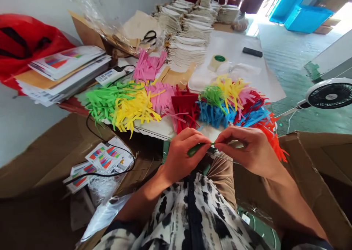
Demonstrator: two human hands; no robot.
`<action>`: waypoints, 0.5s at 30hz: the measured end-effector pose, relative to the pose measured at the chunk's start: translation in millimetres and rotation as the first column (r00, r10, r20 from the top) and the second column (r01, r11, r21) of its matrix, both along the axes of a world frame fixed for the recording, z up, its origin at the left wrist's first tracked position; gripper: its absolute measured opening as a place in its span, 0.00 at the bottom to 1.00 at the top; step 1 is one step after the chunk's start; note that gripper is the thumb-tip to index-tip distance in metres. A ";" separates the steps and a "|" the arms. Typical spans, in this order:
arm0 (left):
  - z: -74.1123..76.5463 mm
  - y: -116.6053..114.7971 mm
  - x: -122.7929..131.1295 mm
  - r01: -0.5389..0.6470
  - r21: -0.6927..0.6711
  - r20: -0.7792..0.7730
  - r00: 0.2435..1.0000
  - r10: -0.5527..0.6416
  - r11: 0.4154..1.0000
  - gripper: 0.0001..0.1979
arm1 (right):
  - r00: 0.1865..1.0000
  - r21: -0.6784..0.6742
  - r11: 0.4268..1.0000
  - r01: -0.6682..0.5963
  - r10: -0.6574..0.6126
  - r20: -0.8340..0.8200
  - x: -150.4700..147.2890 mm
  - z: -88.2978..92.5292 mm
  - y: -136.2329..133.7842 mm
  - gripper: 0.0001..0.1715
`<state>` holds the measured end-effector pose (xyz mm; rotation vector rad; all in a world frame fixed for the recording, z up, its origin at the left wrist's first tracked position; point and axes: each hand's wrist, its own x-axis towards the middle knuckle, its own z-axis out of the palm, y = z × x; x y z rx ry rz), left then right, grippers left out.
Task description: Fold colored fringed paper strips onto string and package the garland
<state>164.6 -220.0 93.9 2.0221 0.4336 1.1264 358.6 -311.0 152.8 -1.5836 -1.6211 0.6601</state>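
Observation:
My left hand (183, 156) grips a small roll of green paper (195, 149) between thumb and fingers. My right hand (243, 149) pinches a thin green strip (212, 144) running from that roll, and the fingertips of both hands nearly meet. A thin metal rod (224, 159) shows just below the hands, and I cannot tell which hand holds it. Beyond them, fringed paper in green (110, 101), yellow (134, 110), pink (159, 97), red (184, 108), blue (214, 114) and orange (271, 136) lies heaped along the table edge.
A pink fringe bundle (148, 66), black-handled scissors (149, 37), a tape roll (217, 62) and a black remote (252, 52) lie beyond the heaps. Stacked printed sheets (66, 72) sit left, a fan (330, 94) stands right, and cardboard flaps (316, 158) flank my lap.

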 end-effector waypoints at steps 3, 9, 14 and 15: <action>-0.6 -1.9 0.2 -0.001 0.048 -0.044 0.999 0.003 0.999 0.03 | 0.998 0.000 1.000 0.021 -0.021 0.065 -1.6 0.4 -5.6 0.08; -0.8 -6.6 2.4 0.010 0.040 -0.050 0.999 -0.008 0.999 0.03 | 0.996 0.017 0.999 0.051 -0.052 0.077 -4.8 -5.5 -12.7 0.06; -1.8 -11.4 5.1 0.010 -0.333 -0.018 1.000 -0.017 0.943 0.06 | 0.993 -0.003 0.995 0.096 -0.096 -0.066 -4.4 -12.1 -14.0 0.06; -2.2 -12.2 5.6 0.009 -0.386 -0.003 1.000 -0.011 0.922 0.08 | 0.987 -0.021 0.994 0.110 -0.112 -0.111 -4.3 -13.7 -14.0 0.06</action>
